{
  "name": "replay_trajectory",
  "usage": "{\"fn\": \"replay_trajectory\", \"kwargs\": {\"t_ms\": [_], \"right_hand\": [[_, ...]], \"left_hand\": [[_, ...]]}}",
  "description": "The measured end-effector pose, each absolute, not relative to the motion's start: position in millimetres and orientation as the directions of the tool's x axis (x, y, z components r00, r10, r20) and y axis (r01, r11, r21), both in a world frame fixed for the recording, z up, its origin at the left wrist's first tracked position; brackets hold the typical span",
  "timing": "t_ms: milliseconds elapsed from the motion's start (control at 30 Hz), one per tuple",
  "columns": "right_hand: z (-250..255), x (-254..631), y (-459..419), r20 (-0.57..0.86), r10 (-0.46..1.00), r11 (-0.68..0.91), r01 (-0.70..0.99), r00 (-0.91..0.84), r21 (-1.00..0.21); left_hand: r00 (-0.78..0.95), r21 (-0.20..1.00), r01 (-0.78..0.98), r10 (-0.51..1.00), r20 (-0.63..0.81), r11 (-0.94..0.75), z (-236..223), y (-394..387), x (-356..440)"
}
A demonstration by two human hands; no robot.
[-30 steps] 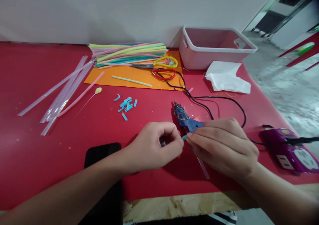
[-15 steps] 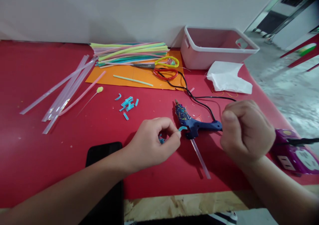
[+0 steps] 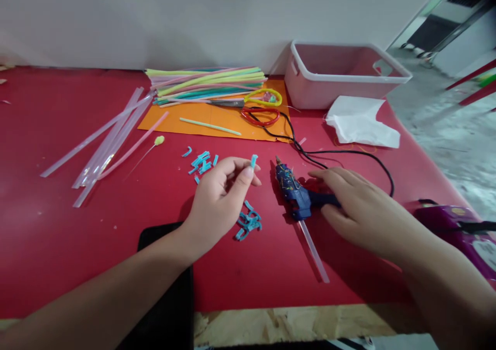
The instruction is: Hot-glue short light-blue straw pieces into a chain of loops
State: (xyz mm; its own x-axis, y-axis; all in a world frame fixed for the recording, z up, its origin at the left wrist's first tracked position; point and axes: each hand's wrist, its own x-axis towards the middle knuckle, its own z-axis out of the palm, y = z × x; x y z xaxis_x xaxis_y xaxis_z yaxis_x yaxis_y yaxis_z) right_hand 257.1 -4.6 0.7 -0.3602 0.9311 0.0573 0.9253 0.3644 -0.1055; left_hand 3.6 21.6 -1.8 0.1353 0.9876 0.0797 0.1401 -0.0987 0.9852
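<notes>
My left hand (image 3: 220, 200) pinches a short blue pipe cleaner piece (image 3: 253, 161) upright between thumb and forefinger. Below it on the red table lies a cluster of bent blue pieces (image 3: 248, 221). Partly behind the hand is a loose pile of short blue pieces (image 3: 202, 162). A dark blue glue gun (image 3: 293, 192) lies on its side, nozzle pointing away, with a clear glue stick (image 3: 314, 252) sticking out of its back. My right hand (image 3: 358, 210) is over the end of the gun's handle, thumb and fingers apart on either side of it.
Pipe cleaners (image 3: 209, 84) and scissors (image 3: 261, 113) lie on orange paper (image 3: 166, 123) at the back. Clear glue sticks (image 3: 112, 141) are at left. A bin (image 3: 329, 86), white cloth (image 3: 362, 123), purple power box (image 3: 453, 231), black cord (image 3: 364, 154) and black phone (image 3: 166, 293) surround the work.
My left hand has moved up and away from the glue gun, turning the blue piece upright and uncovering the cluster. My right hand left the gun as a fist, then opened and came back to its handle.
</notes>
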Motion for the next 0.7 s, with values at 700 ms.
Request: {"fn": "replay_trajectory", "kwargs": {"t_ms": [700], "right_hand": [[4, 246, -6, 0.583, 0.646, 0.747, 0.566, -0.492, -0.35]], "left_hand": [[0.24, 0.982, 0.173, 0.97, 0.037, -0.081, 3, 15, 0]]}}
